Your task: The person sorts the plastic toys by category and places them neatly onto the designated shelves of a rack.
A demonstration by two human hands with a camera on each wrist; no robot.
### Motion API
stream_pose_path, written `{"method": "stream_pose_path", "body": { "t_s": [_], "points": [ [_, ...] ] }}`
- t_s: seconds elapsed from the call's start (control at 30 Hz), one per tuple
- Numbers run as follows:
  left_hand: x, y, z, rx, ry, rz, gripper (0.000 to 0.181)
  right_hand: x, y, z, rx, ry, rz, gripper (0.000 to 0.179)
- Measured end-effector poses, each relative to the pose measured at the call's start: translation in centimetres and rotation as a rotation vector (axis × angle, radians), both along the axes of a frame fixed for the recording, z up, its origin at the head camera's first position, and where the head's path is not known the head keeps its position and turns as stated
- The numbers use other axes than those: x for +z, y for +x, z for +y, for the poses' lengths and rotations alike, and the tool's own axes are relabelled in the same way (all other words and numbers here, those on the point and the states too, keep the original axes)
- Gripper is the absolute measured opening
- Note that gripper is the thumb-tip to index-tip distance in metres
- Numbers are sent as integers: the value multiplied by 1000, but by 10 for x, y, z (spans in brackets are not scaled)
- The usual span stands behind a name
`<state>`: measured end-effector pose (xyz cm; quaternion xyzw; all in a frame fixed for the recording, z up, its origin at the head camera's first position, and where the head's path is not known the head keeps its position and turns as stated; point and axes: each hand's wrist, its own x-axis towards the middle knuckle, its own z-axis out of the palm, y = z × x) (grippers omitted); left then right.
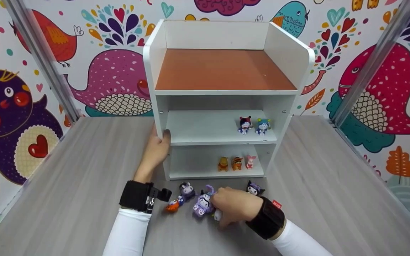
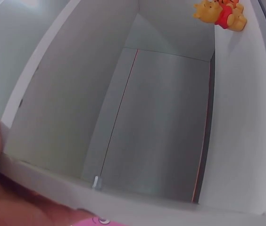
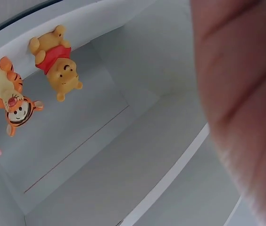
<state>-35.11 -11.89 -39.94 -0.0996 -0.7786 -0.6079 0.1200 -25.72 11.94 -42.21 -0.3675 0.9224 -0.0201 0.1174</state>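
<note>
My left hand [image 1: 158,147] grips the left side panel of a white shelf unit [image 1: 222,143], its thumb on the front edge. In the left wrist view, part of that hand [image 2: 10,197] shows against the panel. Low over the floor, my right hand [image 1: 238,204] has its fingers bent down; its fingertips are hidden. A small whitish figurine [image 1: 217,214] shows partly beneath it. Touching or very near the fingers stands a lilac figurine [image 1: 202,204]. Left of that are a dark-hooded purple figurine [image 1: 187,190] and an orange-and-blue one [image 1: 174,205]. Behind my right hand is a black-hooded figurine [image 1: 254,188].
The bottom shelf holds a Winnie-the-Pooh figurine [image 1: 223,164], a Tigger figurine [image 1: 237,163] and a Piglet figurine [image 1: 250,162]. On the middle shelf are a red-and-black-hooded figurine [image 1: 245,125] and a teal-hooded one [image 1: 262,126]. Cartoon-printed walls [image 1: 119,78] and metal posts [image 1: 43,60] stand around.
</note>
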Motion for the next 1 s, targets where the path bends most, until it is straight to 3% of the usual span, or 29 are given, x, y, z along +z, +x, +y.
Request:
{"method": "stream_pose_path", "body": {
  "t_s": [0.17,0.33,0.77,1.0],
  "points": [
    [-1,0,-1,8,-5,-7,63,3,0,0,-8,77,-2,27],
    [-2,-2,-1,7,11,8,62,6,-1,1,13,81,-51,27],
    [-3,-1,-1,6,1,18,63,10,-5,10,135,-76,-148,26],
    [-3,-1,0,13,-9,16,62,12,-10,13,183,-142,-137,23]
  ]
}}
